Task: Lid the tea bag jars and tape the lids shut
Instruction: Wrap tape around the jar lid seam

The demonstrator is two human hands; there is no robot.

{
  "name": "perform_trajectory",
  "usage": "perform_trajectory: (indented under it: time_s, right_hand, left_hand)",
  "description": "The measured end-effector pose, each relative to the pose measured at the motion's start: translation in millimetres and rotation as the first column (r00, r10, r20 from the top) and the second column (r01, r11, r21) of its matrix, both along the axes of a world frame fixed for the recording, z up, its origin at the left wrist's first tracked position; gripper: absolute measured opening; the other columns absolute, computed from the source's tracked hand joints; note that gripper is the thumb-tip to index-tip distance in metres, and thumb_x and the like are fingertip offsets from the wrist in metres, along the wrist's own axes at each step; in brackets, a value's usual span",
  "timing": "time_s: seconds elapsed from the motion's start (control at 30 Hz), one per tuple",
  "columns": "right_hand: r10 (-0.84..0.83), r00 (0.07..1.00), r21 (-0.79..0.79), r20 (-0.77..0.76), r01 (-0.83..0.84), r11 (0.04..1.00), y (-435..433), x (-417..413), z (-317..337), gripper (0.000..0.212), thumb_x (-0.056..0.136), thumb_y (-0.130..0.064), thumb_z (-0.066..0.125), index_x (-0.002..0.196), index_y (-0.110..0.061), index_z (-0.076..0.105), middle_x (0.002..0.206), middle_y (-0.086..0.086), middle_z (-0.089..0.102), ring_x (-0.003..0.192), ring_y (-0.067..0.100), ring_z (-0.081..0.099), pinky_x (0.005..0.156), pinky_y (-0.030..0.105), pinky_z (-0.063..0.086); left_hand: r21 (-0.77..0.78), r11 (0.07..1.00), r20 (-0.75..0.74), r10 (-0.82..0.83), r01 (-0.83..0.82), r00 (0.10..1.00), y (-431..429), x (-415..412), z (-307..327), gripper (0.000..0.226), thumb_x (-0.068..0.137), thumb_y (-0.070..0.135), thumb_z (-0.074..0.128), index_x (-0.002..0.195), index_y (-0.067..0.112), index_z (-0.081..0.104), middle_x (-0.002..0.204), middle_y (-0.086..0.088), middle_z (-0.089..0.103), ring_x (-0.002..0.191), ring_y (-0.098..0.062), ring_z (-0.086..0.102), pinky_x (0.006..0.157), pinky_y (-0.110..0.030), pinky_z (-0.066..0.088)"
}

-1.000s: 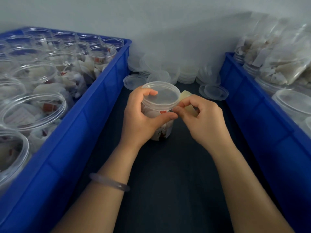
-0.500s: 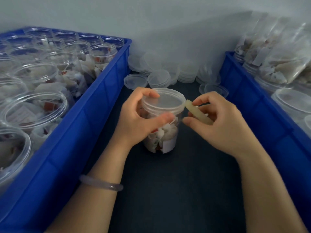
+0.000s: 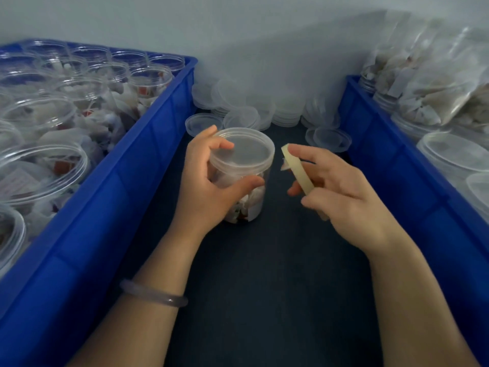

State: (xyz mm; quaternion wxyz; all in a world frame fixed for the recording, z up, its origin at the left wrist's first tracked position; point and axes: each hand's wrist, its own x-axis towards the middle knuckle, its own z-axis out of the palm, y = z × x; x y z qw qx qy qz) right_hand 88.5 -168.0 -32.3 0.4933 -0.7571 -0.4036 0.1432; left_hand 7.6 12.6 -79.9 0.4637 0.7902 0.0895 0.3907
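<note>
Tape roll partly hidden in right hand

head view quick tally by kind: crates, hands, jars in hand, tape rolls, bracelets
crates: 2, left crate and right crate
hands: 2, left hand and right hand
jar in hand: 1
tape: 1
bracelet: 1
total: 7

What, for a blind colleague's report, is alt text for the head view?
A left hand grips a lidded jar of tea bags on a dark table; the right hand holds a tape roll beside it. Blue crates of jars flank them; loose lids lie behind.
</note>
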Motion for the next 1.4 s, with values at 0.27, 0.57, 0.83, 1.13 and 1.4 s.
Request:
perform_trajectory:
  time_s: [0.27, 0.57, 0.83, 1.13, 1.4]
  right_hand:
    - [-0.002, 0.978, -0.044, 0.211, 0.012, 0.999, 6, -5, -3, 0.048, 0.092, -0.010, 0.058, 0.113, -0.051, 0.046, 0.079, 0.010, 0.062, 0.064, 0.012, 0.055, 0.059, 0.021, 0.047]
    - [-0.012, 0.976, -0.058, 0.216, 0.025, 0.998, 5, -4, -5, 0.047, 0.088, -0.017, 0.065, 0.106, -0.055, 0.045, 0.106, -0.005, 0.066, 0.100, 0.006, 0.062, 0.085, 0.025, 0.051]
    - [-0.121, 0.935, 0.008, 0.333, 0.126, 0.992, 4, -4, -6, 0.025, 0.085, -0.024, 0.058, 0.099, -0.045, 0.055, 0.078, 0.004, 0.063, 0.071, 0.016, 0.060, 0.067, 0.028, 0.050]
    - [-0.104, 0.978, -0.001, 0.179, 0.106, 0.994, 1, -6, -3, 0.025, 0.080, -0.025, 0.064, 0.092, -0.039, 0.046, 0.089, -0.002, 0.072, 0.069, 0.002, 0.063, 0.059, 0.015, 0.048]
    - [-0.150, 0.962, 0.024, 0.226, 0.149, 0.989, 3, -8, -3, 0.026, 0.073, -0.043, 0.060, 0.094, -0.029, 0.051, 0.073, 0.000, 0.068, 0.064, 0.013, 0.064, 0.058, 0.023, 0.052]
  left_hand:
    - [0.512, 0.853, 0.114, 0.044, -0.097, 0.992, -11, -5, 13, 0.049, 0.073, 0.049, 0.071, 0.106, 0.013, 0.069, 0.145, -0.023, 0.030, 0.139, -0.043, 0.016, 0.119, -0.040, 0.015]
    - [0.570, 0.817, 0.130, 0.024, -0.094, 0.991, -18, -1, 13, 0.012, 0.082, 0.020, 0.072, 0.084, 0.010, 0.077, 0.135, -0.019, 0.048, 0.136, -0.045, 0.023, 0.117, -0.036, 0.018]
    - [0.530, 0.836, 0.140, 0.075, -0.138, 0.987, -19, -5, 15, 0.012, 0.086, 0.011, 0.062, 0.086, 0.003, 0.070, 0.130, -0.016, 0.053, 0.135, -0.039, 0.029, 0.116, -0.034, 0.019]
    - [0.648, 0.749, 0.197, 0.013, -0.140, 0.980, -18, -1, 11, 0.012, 0.086, 0.016, 0.069, 0.092, 0.009, 0.077, 0.128, -0.012, 0.055, 0.131, -0.041, 0.035, 0.106, -0.058, 0.034]
    - [0.586, 0.796, 0.203, 0.033, -0.148, 0.979, -22, -4, 17, 0.008, 0.083, 0.011, 0.073, 0.080, 0.004, 0.074, 0.119, -0.015, 0.061, 0.129, -0.039, 0.038, 0.114, -0.032, 0.025]
